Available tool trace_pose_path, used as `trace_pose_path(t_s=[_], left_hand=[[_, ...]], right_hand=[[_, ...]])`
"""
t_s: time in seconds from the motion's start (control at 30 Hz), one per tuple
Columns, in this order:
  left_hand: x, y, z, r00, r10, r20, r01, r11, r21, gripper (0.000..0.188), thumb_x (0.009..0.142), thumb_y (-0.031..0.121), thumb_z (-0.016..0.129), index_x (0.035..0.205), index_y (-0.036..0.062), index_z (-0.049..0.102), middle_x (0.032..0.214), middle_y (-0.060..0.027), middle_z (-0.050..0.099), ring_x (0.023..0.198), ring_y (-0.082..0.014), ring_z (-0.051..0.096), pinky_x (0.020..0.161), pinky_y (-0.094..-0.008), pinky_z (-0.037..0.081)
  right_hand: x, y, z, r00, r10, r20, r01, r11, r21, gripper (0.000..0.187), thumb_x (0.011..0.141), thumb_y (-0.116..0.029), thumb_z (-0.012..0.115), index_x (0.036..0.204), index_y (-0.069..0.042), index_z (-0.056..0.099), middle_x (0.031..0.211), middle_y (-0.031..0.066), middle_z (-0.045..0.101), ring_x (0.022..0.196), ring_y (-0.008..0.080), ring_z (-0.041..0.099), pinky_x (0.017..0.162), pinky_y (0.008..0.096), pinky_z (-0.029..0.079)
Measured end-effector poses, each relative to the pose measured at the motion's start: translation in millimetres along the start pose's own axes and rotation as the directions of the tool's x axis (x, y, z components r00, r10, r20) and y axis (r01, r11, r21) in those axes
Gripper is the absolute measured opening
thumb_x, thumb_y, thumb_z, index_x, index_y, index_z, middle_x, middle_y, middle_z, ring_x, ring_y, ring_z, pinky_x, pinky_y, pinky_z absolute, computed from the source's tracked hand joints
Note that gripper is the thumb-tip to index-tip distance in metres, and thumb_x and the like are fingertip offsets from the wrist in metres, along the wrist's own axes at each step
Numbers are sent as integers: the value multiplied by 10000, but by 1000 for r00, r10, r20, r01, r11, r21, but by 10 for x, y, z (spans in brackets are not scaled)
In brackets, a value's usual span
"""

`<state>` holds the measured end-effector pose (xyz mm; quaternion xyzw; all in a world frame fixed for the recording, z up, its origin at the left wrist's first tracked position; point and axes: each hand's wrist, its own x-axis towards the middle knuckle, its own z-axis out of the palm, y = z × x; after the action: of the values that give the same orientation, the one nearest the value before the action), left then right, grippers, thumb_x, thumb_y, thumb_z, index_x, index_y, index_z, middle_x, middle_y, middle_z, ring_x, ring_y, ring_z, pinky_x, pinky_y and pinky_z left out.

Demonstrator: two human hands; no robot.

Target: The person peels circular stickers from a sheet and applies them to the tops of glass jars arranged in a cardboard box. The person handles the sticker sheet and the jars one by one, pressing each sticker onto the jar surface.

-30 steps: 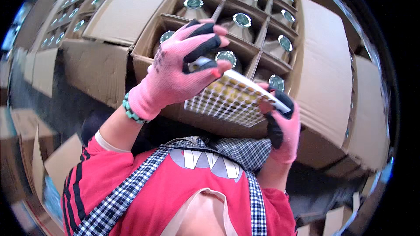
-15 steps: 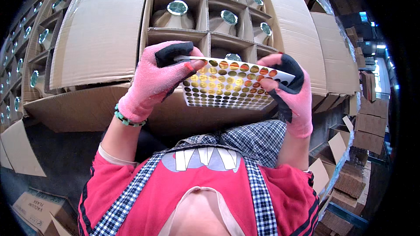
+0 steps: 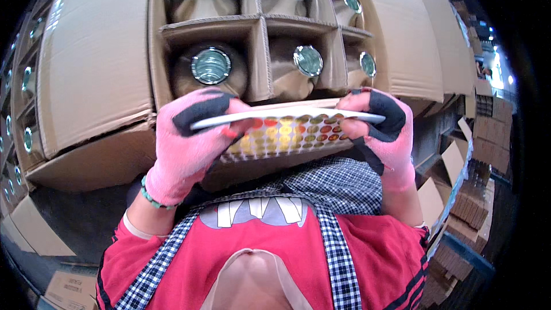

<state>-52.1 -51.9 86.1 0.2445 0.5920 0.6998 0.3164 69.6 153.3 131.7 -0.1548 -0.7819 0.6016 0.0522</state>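
Note:
A white sticker sheet (image 3: 287, 136) with rows of round gold and orange-red dots is stretched between both hands, its top edge bowed. My left hand (image 3: 192, 138), in a pink glove with dark patches and bare fingertips, pinches the sheet's left end. At its other end my right hand (image 3: 385, 132), gloved alike, grips the edge between thumb and fingers. Just beyond the sheet stands an open carton divided by cardboard partitions (image 3: 262, 51). Its cells hold rounded bottles with shiny greenish round tops, among them one bottle (image 3: 210, 66) beyond my left hand and another (image 3: 308, 60) near the middle.
Large carton flaps lie folded out to the left (image 3: 97, 46) and right (image 3: 402, 34). Further left is another carton of similar bottles (image 3: 27, 77). Stacked flattened cardboard (image 3: 468, 212) and brown boxes (image 3: 492, 129) line the right side. A closed box (image 3: 72, 291) sits at the lower left.
The sheet has tilted and bent, so its dots show at a flatter angle. Both hands have come a little lower in view, and the bottle carton appears nearer and larger.

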Motion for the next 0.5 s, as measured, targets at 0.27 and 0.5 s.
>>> trace_pose_path(t_s=[0.27,0.5], left_hand=[[-47,-17,283,949,-316,6,313,941,128,134,696,50,653,817,-8,641,726,-44,583,643,-97,526,590,-218,408],[-39,-113,156,992,-119,40,113,985,133,122,714,43,632,825,-7,644,772,-60,600,680,-104,542,613,-218,421]], right_hand=[[-367,251,-120,997,-74,-37,69,991,-115,119,655,-33,677,749,9,616,706,75,601,655,135,565,658,253,437],[-319,208,-17,999,-25,-46,25,1000,-6,151,656,-23,677,787,24,618,756,57,622,684,99,570,689,219,438]])
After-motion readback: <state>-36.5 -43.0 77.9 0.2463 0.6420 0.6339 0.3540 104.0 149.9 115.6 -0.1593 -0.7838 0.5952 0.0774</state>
